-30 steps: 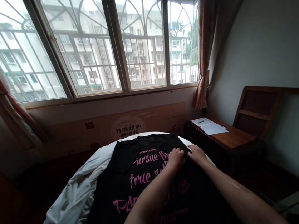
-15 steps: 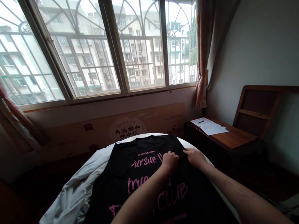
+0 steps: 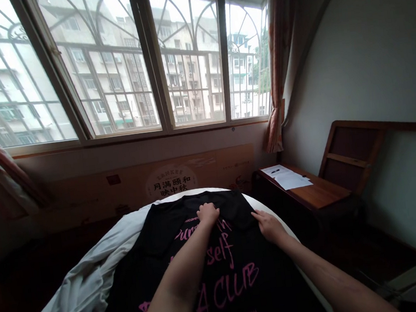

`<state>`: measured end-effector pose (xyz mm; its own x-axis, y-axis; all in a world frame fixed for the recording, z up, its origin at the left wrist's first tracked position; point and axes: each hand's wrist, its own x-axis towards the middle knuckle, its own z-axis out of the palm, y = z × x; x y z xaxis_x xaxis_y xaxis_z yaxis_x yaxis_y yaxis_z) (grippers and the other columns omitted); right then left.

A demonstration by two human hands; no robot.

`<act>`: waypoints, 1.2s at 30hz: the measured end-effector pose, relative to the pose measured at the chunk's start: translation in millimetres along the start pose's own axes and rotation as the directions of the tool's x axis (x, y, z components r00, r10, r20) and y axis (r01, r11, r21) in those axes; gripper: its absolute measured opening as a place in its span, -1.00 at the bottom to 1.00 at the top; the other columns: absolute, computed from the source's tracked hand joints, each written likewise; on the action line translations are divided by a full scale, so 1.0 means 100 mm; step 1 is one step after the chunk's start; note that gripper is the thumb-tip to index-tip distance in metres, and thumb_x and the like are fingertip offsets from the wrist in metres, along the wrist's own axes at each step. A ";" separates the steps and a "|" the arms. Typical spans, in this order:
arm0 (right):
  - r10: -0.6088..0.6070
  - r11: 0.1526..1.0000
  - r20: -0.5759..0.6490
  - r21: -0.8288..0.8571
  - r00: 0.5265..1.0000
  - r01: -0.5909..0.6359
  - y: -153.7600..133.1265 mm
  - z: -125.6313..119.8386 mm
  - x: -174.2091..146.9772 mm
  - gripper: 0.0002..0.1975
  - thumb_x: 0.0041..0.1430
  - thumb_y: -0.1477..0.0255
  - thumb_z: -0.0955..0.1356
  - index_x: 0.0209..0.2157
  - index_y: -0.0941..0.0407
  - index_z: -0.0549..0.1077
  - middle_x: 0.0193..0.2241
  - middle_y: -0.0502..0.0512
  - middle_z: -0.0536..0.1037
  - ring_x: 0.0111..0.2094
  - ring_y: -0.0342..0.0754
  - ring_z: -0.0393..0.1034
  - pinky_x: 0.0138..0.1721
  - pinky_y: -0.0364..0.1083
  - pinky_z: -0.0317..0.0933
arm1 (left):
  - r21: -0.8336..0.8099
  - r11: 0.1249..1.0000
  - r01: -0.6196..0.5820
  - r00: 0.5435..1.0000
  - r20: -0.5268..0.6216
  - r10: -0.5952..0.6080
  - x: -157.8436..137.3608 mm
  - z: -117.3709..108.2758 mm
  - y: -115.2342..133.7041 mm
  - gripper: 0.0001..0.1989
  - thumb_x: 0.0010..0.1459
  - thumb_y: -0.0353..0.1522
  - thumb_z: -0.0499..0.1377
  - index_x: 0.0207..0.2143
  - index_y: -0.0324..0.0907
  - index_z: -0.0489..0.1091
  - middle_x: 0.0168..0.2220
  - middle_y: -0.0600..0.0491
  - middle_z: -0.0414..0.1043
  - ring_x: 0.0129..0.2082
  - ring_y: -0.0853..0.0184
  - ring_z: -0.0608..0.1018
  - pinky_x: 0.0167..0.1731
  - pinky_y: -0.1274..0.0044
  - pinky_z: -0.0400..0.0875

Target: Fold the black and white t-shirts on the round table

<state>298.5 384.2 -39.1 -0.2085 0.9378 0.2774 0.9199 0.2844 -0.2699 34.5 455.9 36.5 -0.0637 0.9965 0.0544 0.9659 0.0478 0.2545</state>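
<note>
A black T-shirt (image 3: 238, 292) with pink lettering lies spread over a round white-topped table (image 3: 256, 201), its far edge near the table's back rim. My left hand (image 3: 209, 213) is closed on the shirt's fabric near the top of the print, fingers curled and fingertips partly hidden. Along the right side of the shirt, my right hand (image 3: 270, 225) pinches the fabric edge between thumb and fingers. My left forearm covers part of the lettering.
A crumpled white cloth (image 3: 75, 276) hangs over the table's left side. To the right stands a wooden bench-like seat (image 3: 321, 195) with white papers (image 3: 289, 177) and a dark pen on it. A printed cardboard panel (image 3: 217, 167) leans below the barred window (image 3: 191, 77).
My left hand has moved left across the shirt, from beside my right hand to the upper middle, uncovering more lettering. My right hand stays at the right edge. The view has shifted slightly.
</note>
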 end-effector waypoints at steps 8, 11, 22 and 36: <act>0.012 1.000 0.021 0.016 1.000 -0.012 0.06 0.06 0.02 -0.42 0.28 0.59 0.16 0.30 0.10 0.35 0.30 0.11 0.31 0.34 0.08 0.18 0.38 0.07 0.06 | -0.120 0.992 0.025 0.999 0.039 -0.021 0.23 -0.06 0.01 -0.66 0.36 -0.15 0.14 0.00 -0.21 0.44 -0.05 -0.04 0.51 -0.10 0.25 0.57 -0.10 0.33 0.51; 0.014 1.000 0.028 0.015 1.000 -0.014 0.06 0.05 0.01 -0.41 0.28 0.58 0.15 0.30 0.09 0.35 0.29 0.11 0.32 0.34 0.10 0.18 0.37 0.09 0.06 | -0.083 0.996 0.028 0.999 0.038 -0.025 0.19 -0.09 0.02 -0.66 0.35 -0.17 0.16 0.01 -0.22 0.43 -0.06 -0.06 0.52 -0.11 0.22 0.58 -0.10 0.31 0.50; -0.024 0.999 0.073 0.041 0.997 0.021 0.12 0.10 0.03 -0.35 0.21 0.59 0.17 0.33 0.09 0.29 0.35 0.07 0.22 0.39 0.06 0.08 0.41 0.10 -0.03 | 0.014 0.880 -0.474 0.872 0.149 0.467 -0.50 0.50 0.68 -0.30 0.36 -0.03 -0.07 0.39 -0.25 0.11 0.43 -0.20 0.04 0.44 0.03 0.06 0.37 0.20 -0.05; -0.046 0.997 -0.083 0.054 0.995 0.051 0.12 0.07 -0.07 -0.42 0.23 0.53 0.19 0.27 0.12 0.37 0.32 0.19 0.27 0.36 0.12 0.13 0.38 0.19 0.02 | 0.252 0.881 -0.400 0.915 0.164 0.368 -1.00 -0.40 -0.42 -0.41 0.25 -0.22 0.11 0.31 -0.11 0.27 0.41 -0.10 0.11 0.42 0.07 0.09 0.37 0.14 -0.12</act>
<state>308.2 382.3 -50.9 -0.2224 0.9039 0.3653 0.8889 0.3419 -0.3049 -9.9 351.4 58.5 0.3385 0.9408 -0.0154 0.9399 -0.3389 -0.0409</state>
